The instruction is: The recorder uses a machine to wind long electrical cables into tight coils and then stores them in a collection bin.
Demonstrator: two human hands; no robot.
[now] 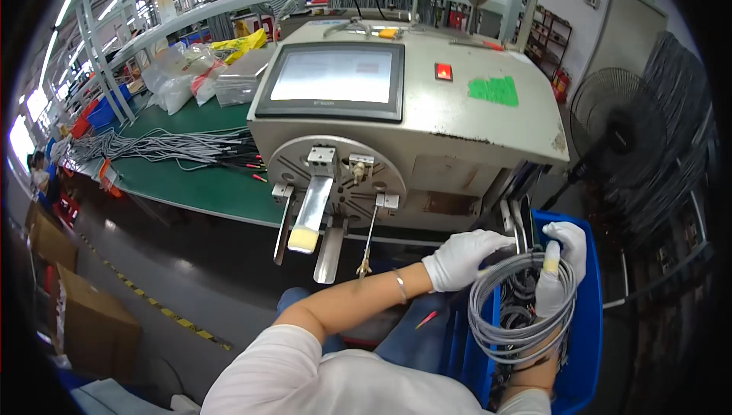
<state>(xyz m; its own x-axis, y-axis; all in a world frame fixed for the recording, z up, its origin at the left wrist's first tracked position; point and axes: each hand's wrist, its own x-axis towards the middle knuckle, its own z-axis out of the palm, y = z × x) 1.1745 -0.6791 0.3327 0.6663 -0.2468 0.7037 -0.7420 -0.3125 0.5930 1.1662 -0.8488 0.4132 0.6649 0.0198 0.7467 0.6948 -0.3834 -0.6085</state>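
My left hand (pixel 465 259), in a white glove, reaches across to the right beside upright metal rods (pixel 520 226) at the machine's side. Its fingers are pressed together; whatever lies between them is too small to make out. A coil of grey cable (pixel 488 322) hangs in loops around my right hand (pixel 563 258), also gloved, with yellow tape on one finger. That hand is closed on the coil's upper right side, above a blue bin (pixel 589 339) holding more coiled cables. A red cable end (pixel 427 320) sticks out over my lap.
The beige machine (pixel 488 121) with a screen (pixel 332 79) and a round winding plate (pixel 347 186) with protruding arms stands ahead. Grey cables (pixel 175 146) and plastic bags (pixel 183 75) lie on the green bench. A black fan (pixel 618 129) stands right; cardboard boxes (pixel 95 323) sit left.
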